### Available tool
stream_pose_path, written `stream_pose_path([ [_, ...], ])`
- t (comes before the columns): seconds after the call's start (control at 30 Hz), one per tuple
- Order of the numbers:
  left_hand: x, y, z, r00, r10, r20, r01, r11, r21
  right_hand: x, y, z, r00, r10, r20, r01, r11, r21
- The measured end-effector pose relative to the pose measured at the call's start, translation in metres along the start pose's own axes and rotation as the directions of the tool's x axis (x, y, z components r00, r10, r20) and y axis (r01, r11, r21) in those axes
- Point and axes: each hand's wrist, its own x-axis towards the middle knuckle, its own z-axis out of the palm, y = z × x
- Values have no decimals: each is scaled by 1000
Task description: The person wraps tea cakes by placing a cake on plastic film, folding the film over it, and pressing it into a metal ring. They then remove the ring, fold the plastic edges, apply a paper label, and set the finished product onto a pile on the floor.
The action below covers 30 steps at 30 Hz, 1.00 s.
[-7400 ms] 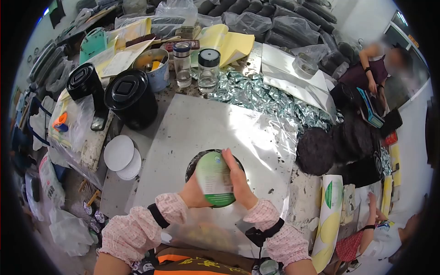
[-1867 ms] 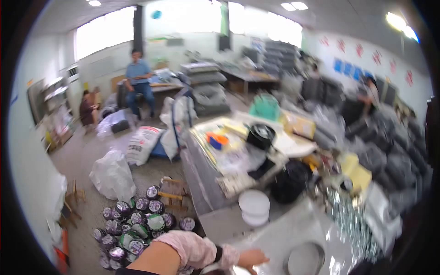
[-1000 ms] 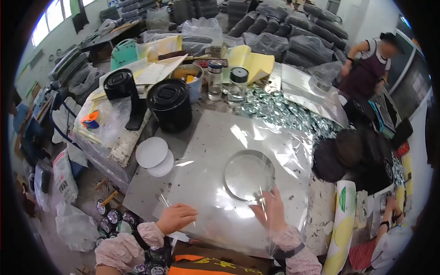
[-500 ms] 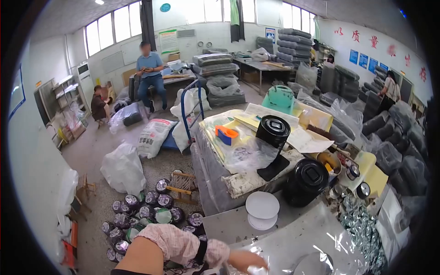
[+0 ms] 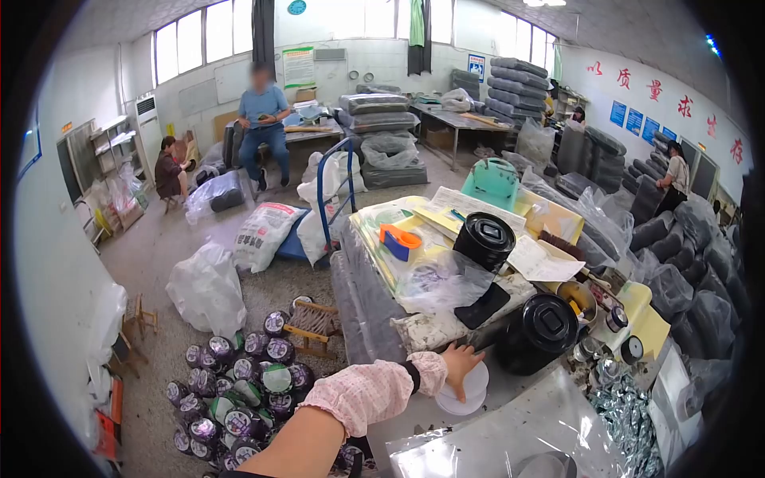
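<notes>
My left hand [image 5: 460, 370], below a pink checked sleeve cover, reaches over the metal table [image 5: 422, 422]. Its fingers are spread on the white round discs [image 5: 472, 392], which lie partly under it. A lidded black canister [image 5: 543, 327] stands just right of the hand. Behind the fingers are a dark phone [image 5: 482, 305] and another black canister [image 5: 484, 239]. Clear plastic sheeting [image 5: 510, 434] covers the near part of the table. My right hand is not in view.
Wrapped purple-and-white round packages [image 5: 239, 390] and a small wooden stool [image 5: 312, 328] are on the floor at left. A blue-handled trolley [image 5: 323, 191] holds white sacks. One person [image 5: 264, 119] sits on a table; others are farther back. Silvery strips [image 5: 629, 418] are heaped at right.
My left hand has moved up and away from the plastic sheet, onto the white discs. The view has shifted slightly.
</notes>
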Motion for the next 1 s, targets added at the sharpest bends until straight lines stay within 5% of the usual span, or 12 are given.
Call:
stream_pose_path([
  [0.1,-13,-6,10,996,-4,-90,-1,998,-59,60,-44,71,981,-186,49,184,982,45],
  [0.13,-16,-8,15,993,-5,-120,-4,997,-72,80,-85,79,971,-35,236,16,996,84],
  [0.2,-23,-9,12,993,-8,-115,-5,994,-108,104,-92,149,950,-296,98,266,934,239],
  [0.47,-40,-13,19,996,74,-55,-70,995,68,145,-101,260,934,-341,112,348,936,-54],
  [0.8,-48,-19,37,944,108,-311,-182,958,-220,155,-127,269,936,-350,-33,351,922,166],
  [1.0,-49,-15,36,948,103,-302,-165,968,-189,155,-132,263,948,-313,-52,315,911,267],
])
